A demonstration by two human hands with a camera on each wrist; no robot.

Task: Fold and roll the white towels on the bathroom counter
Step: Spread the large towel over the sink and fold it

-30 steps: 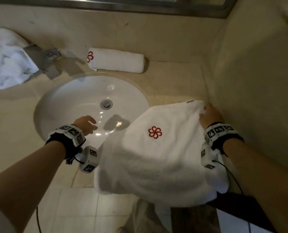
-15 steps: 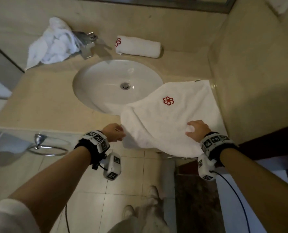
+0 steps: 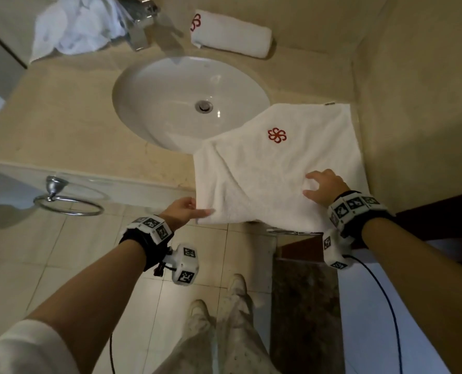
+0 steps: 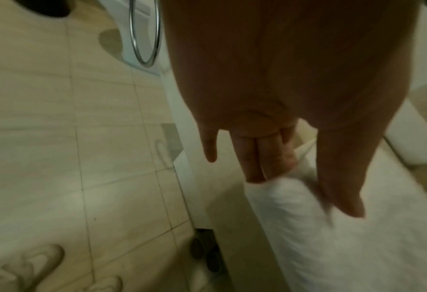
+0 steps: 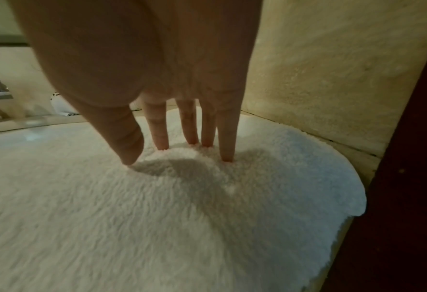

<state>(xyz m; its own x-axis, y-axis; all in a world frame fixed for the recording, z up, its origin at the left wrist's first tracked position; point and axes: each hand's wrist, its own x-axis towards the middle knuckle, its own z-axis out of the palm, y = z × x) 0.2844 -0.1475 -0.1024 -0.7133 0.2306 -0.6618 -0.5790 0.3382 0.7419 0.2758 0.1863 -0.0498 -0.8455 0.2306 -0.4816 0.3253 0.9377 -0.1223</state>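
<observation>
A: Where does the white towel lie?

B: Spread on the beige counter at its right end, against the side wall; its far left corner overlaps the rim of the white sink, and its near edge hangs past the counter's front edge.

A: How does it look?

B: Thick white terry with a fluffy pile; a red pinwheel logo sits towards the far side; a small tag pokes out at the far edge; a diagonal crease runs from the left corner towards the near edge, where a layer seems folded over.

A: And the hands?

B: The left hand grips the near left corner; in the left wrist view the thumb lies on top and the fingers go beneath, so it pinches the cloth. The right hand is spread on top near the right edge; its fingertips and thumb press down into the pile, apart from one another, curled round nothing.

A: Other towels?

B: A rolled towel, logo at its left end, lies at the back of the counter behind the sink; a crumpled towel is heaped at the back left beside the chrome tap; a towel ring hangs below the counter's front.
</observation>
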